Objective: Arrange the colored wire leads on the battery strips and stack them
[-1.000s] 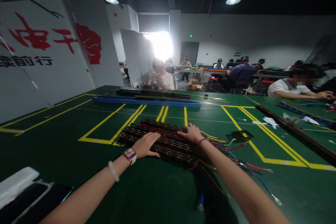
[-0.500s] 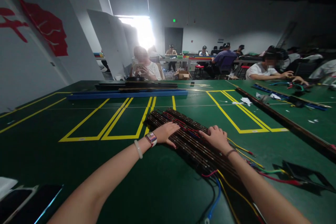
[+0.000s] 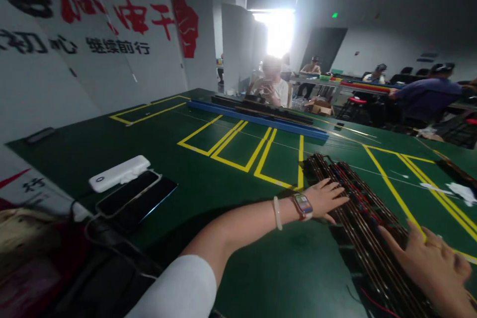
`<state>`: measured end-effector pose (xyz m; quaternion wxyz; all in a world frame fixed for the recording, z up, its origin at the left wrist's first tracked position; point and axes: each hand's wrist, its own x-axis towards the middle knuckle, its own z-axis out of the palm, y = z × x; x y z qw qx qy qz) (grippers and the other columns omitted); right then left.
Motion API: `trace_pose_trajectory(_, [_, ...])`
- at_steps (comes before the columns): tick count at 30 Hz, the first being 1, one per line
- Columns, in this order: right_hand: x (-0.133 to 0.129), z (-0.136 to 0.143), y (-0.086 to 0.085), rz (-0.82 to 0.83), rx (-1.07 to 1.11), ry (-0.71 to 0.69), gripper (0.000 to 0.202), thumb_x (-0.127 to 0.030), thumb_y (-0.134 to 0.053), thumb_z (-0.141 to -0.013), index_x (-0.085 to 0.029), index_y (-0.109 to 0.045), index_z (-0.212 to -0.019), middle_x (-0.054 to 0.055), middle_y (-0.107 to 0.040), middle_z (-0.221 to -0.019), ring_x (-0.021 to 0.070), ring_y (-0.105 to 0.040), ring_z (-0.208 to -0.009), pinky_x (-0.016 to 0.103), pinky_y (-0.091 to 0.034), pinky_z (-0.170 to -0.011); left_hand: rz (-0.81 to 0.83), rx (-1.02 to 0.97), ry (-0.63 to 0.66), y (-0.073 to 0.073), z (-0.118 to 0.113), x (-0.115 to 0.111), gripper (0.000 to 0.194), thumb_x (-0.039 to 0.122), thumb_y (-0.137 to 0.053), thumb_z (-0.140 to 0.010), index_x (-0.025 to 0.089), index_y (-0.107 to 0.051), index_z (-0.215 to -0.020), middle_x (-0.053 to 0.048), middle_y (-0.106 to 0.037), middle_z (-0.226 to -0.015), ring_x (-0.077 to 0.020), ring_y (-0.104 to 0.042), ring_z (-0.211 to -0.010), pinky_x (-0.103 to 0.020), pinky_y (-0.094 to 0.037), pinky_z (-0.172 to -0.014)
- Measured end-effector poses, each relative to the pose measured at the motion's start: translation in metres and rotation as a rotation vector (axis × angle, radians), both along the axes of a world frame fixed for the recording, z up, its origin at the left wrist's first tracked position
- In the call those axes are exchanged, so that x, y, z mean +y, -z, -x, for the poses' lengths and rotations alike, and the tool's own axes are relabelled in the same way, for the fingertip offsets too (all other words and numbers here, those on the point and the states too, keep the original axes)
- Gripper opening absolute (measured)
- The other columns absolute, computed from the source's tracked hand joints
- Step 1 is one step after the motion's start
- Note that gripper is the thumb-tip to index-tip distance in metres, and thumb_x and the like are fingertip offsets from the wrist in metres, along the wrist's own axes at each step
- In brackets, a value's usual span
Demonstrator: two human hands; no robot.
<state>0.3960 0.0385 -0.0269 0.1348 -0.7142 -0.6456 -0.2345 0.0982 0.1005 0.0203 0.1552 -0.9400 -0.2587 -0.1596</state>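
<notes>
- Head view: left hand point(image 3: 325, 199) lies spread, unclenched, on the dark wired strips point(image 3: 357, 228).
- Right hand point(image 3: 432, 258), apparently grasping nothing, overlaps them; contact unclear.
- Strips lie together on the green table point(image 3: 283, 268), between yellow outlines point(image 3: 300, 159): grouping looks done, red wire point(image 3: 376, 302) unsecured.

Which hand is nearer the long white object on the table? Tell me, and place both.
Left. The left hand lies on the bundle of dark strips, right of the long white object; the right hand is farther right, at the strips' other side.
</notes>
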Motion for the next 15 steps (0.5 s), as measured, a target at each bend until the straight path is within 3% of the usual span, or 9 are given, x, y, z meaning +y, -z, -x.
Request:
trace_pose_trajectory(3, [0.009,0.051,-0.014,0.049,0.03,-0.178,0.081,-0.072,-0.029,-0.074,-0.022,-0.041,-0.136,0.02,-0.044,-0.134,0.039,-0.039,-0.124,0.055,-0.031,-0.097,-0.005,-0.064,-0.051,-0.018,0.038,-0.037,0.06,0.048,-0.053,-0.082,0.012,-0.047,-0.13,-0.015,-0.05,-0.13,-0.0297,-0.035,-0.13,-0.047,-0.015,-0.111])
trace_pose_trajectory(6, [0.015,0.109,-0.023,0.12,0.002,-0.397,0.071,-0.065,-0.031,-0.079,-0.024,-0.041,-0.136,0.012,-0.037,-0.142,0.0346,-0.037,-0.127,0.054,-0.027,-0.103,0.102,-0.12,-0.135,-0.037,0.087,-0.074,0.045,0.046,-0.044,-0.088,0.013,-0.056,-0.116,-0.014,-0.06,-0.114,-0.0275,-0.041,-0.126,-0.047,-0.021,-0.11])
trace_pose_trajectory(8, [0.015,0.142,-0.025,0.146,-0.051,-0.537,0.063,-0.058,-0.033,-0.082,-0.025,-0.041,-0.135,0.009,-0.033,-0.146,0.0323,-0.032,-0.131,0.054,-0.021,-0.106,0.187,-0.193,-0.238,-0.045,0.121,-0.099,0.043,0.044,-0.041,-0.09,0.015,-0.055,-0.117,-0.012,-0.061,-0.115,-0.0236,-0.044,-0.125,-0.045,-0.025,-0.11])
trace_pose_trajectory(11, [0.013,0.168,-0.022,0.176,-0.15,-0.632,0.05,-0.041,-0.036,-0.087,-0.028,-0.044,-0.134,0.006,-0.031,-0.147,0.0305,-0.024,-0.135,0.055,-0.015,-0.108,0.248,-0.336,-0.451,-0.043,0.172,-0.135,0.04,0.041,-0.034,-0.093,0.021,-0.05,-0.124,-0.005,-0.057,-0.125,-0.0189,-0.042,-0.126,-0.043,-0.026,-0.111])
trace_pose_trajectory(15, [0.016,0.164,-0.014,0.149,-0.262,-0.55,0.047,-0.024,-0.037,-0.086,-0.026,-0.048,-0.132,0.007,-0.033,-0.146,0.0341,-0.027,-0.133,0.061,-0.014,-0.105,0.173,-0.413,-0.953,-0.019,0.241,-0.175,0.045,0.04,-0.032,-0.093,0.017,-0.048,-0.128,-0.009,-0.05,-0.134,-0.0251,-0.032,-0.133,-0.048,-0.023,-0.111])
